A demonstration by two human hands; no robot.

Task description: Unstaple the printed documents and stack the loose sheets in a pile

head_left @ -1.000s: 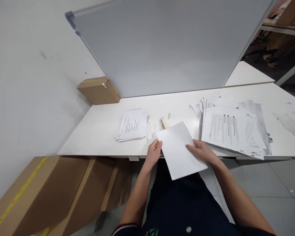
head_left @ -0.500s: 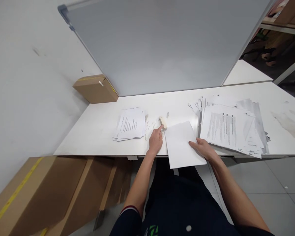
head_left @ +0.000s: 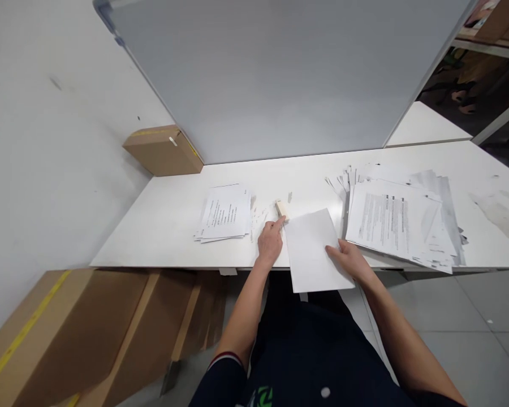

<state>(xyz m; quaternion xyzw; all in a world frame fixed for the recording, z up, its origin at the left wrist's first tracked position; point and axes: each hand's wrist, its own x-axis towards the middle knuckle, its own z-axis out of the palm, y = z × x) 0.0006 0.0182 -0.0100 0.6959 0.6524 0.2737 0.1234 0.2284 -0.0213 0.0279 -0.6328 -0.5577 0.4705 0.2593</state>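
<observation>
A blank white sheet (head_left: 311, 243) lies at the near edge of the white table (head_left: 169, 226) and overhangs it toward me. My right hand (head_left: 350, 257) rests on the sheet's right edge, fingers pressed down on it. Just left of the sheet is my left hand (head_left: 270, 242). Its fingertips touch a small beige block-like tool (head_left: 281, 208) lying on the table, and I cannot see a firm grip on it.
A small stack of printed pages (head_left: 225, 213) lies left of the hands, with tiny paper scraps (head_left: 261, 216) beside it. A large fanned pile of printed sheets (head_left: 401, 217) lies right. A whiteboard (head_left: 280, 73) leans at the back, a cardboard box (head_left: 163, 150) back left, cartons (head_left: 89, 328) under the table.
My left hand let go of the sheet's left edge and reached forward to the beige tool. The sheet, held up before, now lies flat on the table edge under my right hand.
</observation>
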